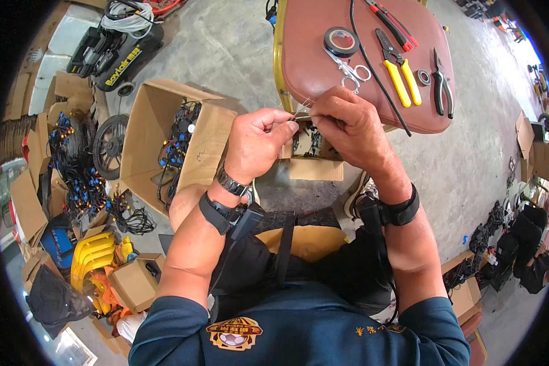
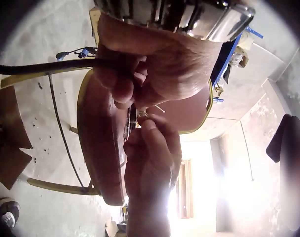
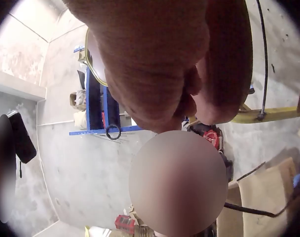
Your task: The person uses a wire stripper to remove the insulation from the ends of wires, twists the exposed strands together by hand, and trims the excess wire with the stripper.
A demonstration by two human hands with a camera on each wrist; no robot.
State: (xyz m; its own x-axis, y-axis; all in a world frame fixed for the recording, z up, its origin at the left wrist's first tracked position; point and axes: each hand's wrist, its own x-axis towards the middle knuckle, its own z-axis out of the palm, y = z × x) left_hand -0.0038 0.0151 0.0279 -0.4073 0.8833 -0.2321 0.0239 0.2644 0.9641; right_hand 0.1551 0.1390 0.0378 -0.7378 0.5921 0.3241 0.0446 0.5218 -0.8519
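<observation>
In the head view the left hand (image 1: pixel 253 143) and right hand (image 1: pixel 354 125) meet in front of the chair seat. Between their fingertips runs a thin wire (image 1: pixel 303 116) with fine pale strands at its end; each hand pinches it. In the left wrist view a black cable (image 2: pixel 46 66) passes into the left hand (image 2: pixel 160 64), and the right hand (image 2: pixel 152 153) faces it with fingertips close. The right wrist view shows the right hand (image 3: pixel 145 64) from behind, its fingertips hidden.
On the brown seat (image 1: pixel 311 67) lie black tape (image 1: pixel 341 41), scissors (image 1: pixel 349 74), yellow-handled strippers (image 1: pixel 401 76), black pliers (image 1: pixel 442 85), a red-handled cutter (image 1: pixel 396 27), a small ring (image 1: pixel 424 77) and a black cable (image 1: pixel 375 73). Cardboard boxes (image 1: pixel 210 137) with wire bundles stand left and below.
</observation>
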